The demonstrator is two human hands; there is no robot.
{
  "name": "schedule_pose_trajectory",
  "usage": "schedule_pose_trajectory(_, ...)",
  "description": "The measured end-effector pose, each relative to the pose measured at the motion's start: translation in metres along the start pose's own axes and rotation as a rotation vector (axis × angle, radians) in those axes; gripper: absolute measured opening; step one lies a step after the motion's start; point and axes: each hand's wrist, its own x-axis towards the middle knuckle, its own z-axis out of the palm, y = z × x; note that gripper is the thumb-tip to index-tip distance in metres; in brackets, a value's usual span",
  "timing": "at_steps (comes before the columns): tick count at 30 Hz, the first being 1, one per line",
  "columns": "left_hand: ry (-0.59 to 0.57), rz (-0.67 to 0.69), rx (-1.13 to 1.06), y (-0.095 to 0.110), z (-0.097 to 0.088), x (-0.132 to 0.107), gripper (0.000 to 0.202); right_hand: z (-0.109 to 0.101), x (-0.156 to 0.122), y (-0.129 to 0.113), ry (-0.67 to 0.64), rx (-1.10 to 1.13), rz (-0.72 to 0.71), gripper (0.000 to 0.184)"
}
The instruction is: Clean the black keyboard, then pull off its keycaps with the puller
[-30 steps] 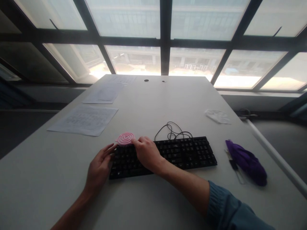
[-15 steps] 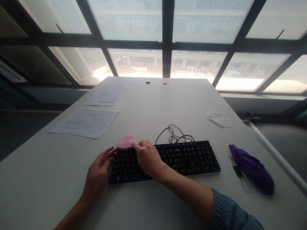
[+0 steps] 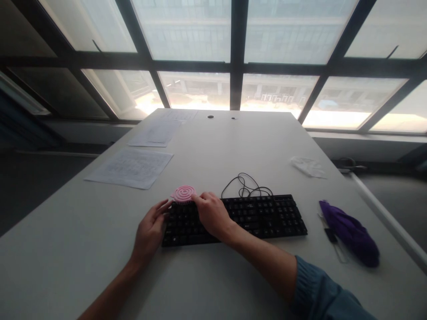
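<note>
A black keyboard (image 3: pixel 256 218) lies across the table in front of me. My right hand (image 3: pixel 213 215) is closed on a pink round brush (image 3: pixel 184 194) with a ring-patterned back. Its short bristles point down at the top left keys, and the part inside my fingers is hidden. At the keyboard's left end is my left hand (image 3: pixel 151 231), its fingers stretched out beside the upper left corner, close to the brush. Whether those fingertips press on the keyboard's edge I cannot tell. Behind the keyboard the black cable (image 3: pixel 245 180) lies in loose loops.
On the right lie a purple cloth item (image 3: pixel 348 233) and a small black-and-metal tool (image 3: pixel 332 236). A crumpled clear plastic bag (image 3: pixel 307 166) is farther back. Printed papers (image 3: pixel 133 168) lie along the left side of the white table (image 3: pixel 233 146). Windows stand beyond its far edge.
The whole view has shifted slightly, so the table's left side appears farther right. Against the keyboard, the brush and both hands hold nearly the same places.
</note>
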Motion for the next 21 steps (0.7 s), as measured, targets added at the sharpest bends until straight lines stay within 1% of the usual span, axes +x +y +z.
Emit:
schedule_pose_trajectory(4,-0.002,0.013,-0.033,0.003,0.002,0.0,0.049,-0.005,-0.003,-0.001,0.005,0.029,-0.051,0.038)
schedule_pose_trajectory(6,0.009,0.019,-0.03,0.005,0.003,0.0,0.047,-0.008,-0.005,-0.001,0.009,0.04,-0.103,0.043)
schedule_pose_trajectory(8,0.015,0.022,-0.031,0.006,0.004,0.0,0.045,-0.01,-0.006,-0.001,0.016,0.028,-0.117,0.045)
schedule_pose_trajectory(13,-0.008,0.018,-0.077,0.005,0.005,-0.002,0.046,-0.013,-0.005,0.001,0.054,-0.048,-0.017,0.042)
schedule_pose_trajectory(21,-0.016,0.031,-0.135,0.001,0.006,-0.003,0.046,-0.009,-0.007,0.003,0.07,-0.007,0.019,0.04)
